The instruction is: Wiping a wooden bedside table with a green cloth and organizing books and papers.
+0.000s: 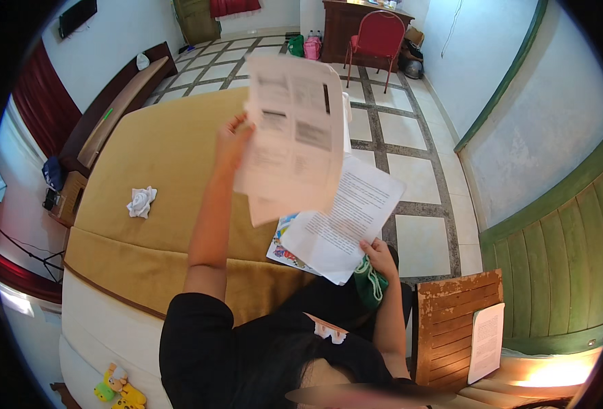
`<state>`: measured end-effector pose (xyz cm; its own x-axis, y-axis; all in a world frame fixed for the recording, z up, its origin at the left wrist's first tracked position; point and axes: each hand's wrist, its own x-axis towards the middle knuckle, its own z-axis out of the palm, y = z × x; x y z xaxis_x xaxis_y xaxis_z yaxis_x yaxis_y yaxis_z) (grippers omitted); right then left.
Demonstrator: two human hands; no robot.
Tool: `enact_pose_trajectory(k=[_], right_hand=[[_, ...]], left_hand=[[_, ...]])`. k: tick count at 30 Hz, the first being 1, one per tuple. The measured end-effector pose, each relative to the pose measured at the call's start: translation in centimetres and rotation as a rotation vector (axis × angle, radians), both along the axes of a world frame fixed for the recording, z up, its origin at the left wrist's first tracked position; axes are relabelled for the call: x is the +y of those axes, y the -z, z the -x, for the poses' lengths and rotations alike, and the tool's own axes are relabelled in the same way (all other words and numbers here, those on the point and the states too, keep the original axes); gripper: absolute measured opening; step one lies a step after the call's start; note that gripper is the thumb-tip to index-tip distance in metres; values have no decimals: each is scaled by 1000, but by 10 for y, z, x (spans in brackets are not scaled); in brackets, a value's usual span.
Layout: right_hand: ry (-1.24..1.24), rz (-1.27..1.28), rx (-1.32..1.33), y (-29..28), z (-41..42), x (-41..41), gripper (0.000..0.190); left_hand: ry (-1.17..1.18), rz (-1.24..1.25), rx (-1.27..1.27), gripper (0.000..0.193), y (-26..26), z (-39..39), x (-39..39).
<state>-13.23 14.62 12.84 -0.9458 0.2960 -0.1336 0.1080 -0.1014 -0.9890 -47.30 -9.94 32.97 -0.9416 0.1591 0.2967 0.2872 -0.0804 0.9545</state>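
My left hand is raised over the bed and grips pinkish printed sheets by their left edge; they are blurred and their print is unreadable. With its thumb on top, my right hand holds white pages of printed text by their lower right corner. Partly covered by those pages is a colourful printed sheet or booklet. A green drawstring pouch with a pale cord hangs just under my right hand; whether the hand also grips its cord, I cannot tell.
Bunched white cloth lies on the tan bedspread. Small plush toys rest on the white sheet at lower left. At right, a slatted wooden table bears a stack of printed paper. A red chair stands by a desk ahead.
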Motion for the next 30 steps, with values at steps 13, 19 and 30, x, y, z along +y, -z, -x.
enact_pose_trajectory(k=[13,19,30], right_hand=[[-60,135,-104,16,7,-25,30],[32,234,-45,28,22,-18,32],[11,-49,85,55,31,-13,34]], left_hand=[[488,-51,-628,57,99,-49,36],[843,-312,-537,49,2,-50,37],[1022,-516,-628,48,-11,-74,65]])
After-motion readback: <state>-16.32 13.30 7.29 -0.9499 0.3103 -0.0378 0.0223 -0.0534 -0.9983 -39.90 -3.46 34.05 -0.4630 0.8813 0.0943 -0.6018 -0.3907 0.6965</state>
